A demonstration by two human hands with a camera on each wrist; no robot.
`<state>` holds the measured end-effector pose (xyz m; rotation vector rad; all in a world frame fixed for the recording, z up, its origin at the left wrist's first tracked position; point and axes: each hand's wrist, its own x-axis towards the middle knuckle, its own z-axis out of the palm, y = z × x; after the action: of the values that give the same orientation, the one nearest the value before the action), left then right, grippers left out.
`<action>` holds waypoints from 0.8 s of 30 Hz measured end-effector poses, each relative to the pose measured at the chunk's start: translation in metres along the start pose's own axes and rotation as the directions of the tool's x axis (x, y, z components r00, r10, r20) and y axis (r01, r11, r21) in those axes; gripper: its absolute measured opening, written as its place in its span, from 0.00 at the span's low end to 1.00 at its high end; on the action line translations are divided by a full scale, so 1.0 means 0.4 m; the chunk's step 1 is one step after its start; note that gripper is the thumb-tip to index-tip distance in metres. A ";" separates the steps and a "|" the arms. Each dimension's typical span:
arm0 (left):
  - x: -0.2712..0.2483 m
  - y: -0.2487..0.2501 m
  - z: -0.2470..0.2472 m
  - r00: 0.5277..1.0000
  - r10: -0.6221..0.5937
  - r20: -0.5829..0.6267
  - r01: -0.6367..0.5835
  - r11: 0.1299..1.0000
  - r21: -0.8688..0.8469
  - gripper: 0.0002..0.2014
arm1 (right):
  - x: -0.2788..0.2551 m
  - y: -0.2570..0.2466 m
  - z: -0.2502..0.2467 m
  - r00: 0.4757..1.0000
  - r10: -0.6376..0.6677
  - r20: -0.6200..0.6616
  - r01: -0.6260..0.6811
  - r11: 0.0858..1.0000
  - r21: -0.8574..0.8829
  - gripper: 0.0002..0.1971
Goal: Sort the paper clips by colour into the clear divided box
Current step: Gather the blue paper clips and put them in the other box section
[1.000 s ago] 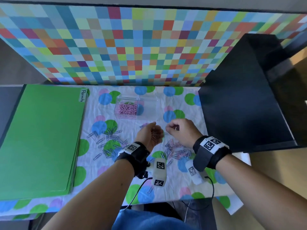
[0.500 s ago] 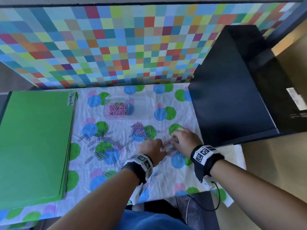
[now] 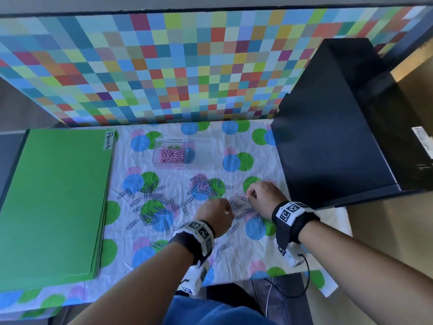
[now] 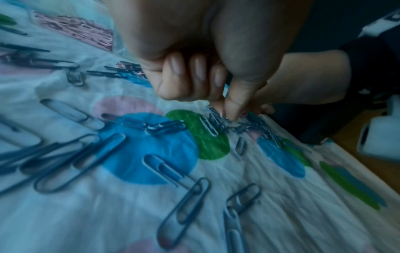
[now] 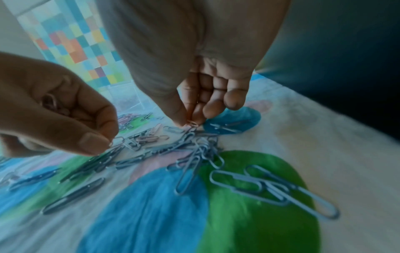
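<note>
The clear divided box (image 3: 203, 140) stands at the back of the spotted cloth, with pink clips (image 3: 171, 156) filling its left compartment. A mixed heap of pink and blue paper clips (image 3: 238, 205) lies between my hands. My left hand (image 4: 227, 113) is curled, thumb and forefinger pinching a clip at the heap's edge; pinkish clips (image 5: 49, 102) show inside its fist. My right hand (image 5: 191, 122) pinches a pink clip (image 5: 193, 123) at the top of the heap, its other fingers loosely bent. Another pink and blue pile (image 3: 203, 186) lies just beyond, and blue clips (image 3: 150, 204) are scattered to the left.
A stack of green folders (image 3: 56, 202) covers the table's left side. A large black box (image 3: 328, 141) stands close on the right, beside my right hand. The chequered wall (image 3: 187, 66) closes the back. The cloth's front edge (image 3: 234, 281) is near my wrists.
Both hands have come down from above the cloth onto the mixed heap at the right and now pick at it. The head view has shifted.
</note>
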<state>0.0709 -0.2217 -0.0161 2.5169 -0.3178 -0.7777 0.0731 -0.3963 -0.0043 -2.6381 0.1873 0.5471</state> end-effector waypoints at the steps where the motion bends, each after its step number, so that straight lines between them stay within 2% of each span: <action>1: -0.001 -0.004 0.000 1.000 -0.003 -0.006 0.003 0.999 -0.043 0.06 | 0.001 -0.001 0.001 1.000 0.007 -0.004 -0.007 1.000 0.007 0.07; 6: 0.009 -0.015 -0.018 0.997 -0.056 -0.058 0.034 0.947 -0.320 0.05 | 0.002 -0.003 -0.005 0.999 0.046 -0.013 -0.045 0.996 0.072 0.08; 8: 0.018 -0.019 -0.033 0.994 -0.094 -0.056 0.055 0.869 -0.492 0.05 | 0.003 -0.010 -0.009 0.998 0.056 -0.042 -0.049 0.986 0.158 0.08; 9: 0.020 -0.020 -0.044 0.992 -0.121 -0.026 0.079 0.775 -0.627 0.06 | 0.002 -0.017 -0.013 0.996 0.060 -0.062 -0.045 0.974 0.221 0.08; 11: 0.021 -0.024 -0.060 0.986 -0.159 0.046 0.124 0.525 -0.842 0.06 | -0.005 -0.041 -0.026 0.994 0.056 -0.098 -0.021 0.944 0.330 0.06; 13: 0.019 -0.027 -0.073 0.984 -0.158 0.085 0.134 0.328 -0.935 0.06 | -0.012 -0.069 -0.038 0.992 0.036 -0.121 0.017 0.912 0.409 0.05; 18: 0.012 -0.032 -0.099 0.982 -0.125 0.145 0.148 0.013 -0.989 0.08 | -0.027 -0.135 -0.057 0.991 0.034 -0.132 0.054 0.793 0.607 0.03; 21: 0.004 -0.023 -0.117 0.970 -0.117 0.214 0.193 -0.169 -0.967 0.10 | -0.029 -0.167 -0.060 0.988 0.015 -0.153 0.080 0.802 0.592 0.04; 24: -0.002 -0.013 -0.131 0.958 -0.128 0.255 0.202 -0.327 -0.923 0.19 | -0.030 -0.196 -0.063 0.982 -0.017 -0.190 0.112 0.858 0.502 0.07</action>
<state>0.1011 -0.1971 0.0195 0.7407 0.6058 -0.6649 0.0876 -0.3370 0.0521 -2.1557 0.2578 0.1943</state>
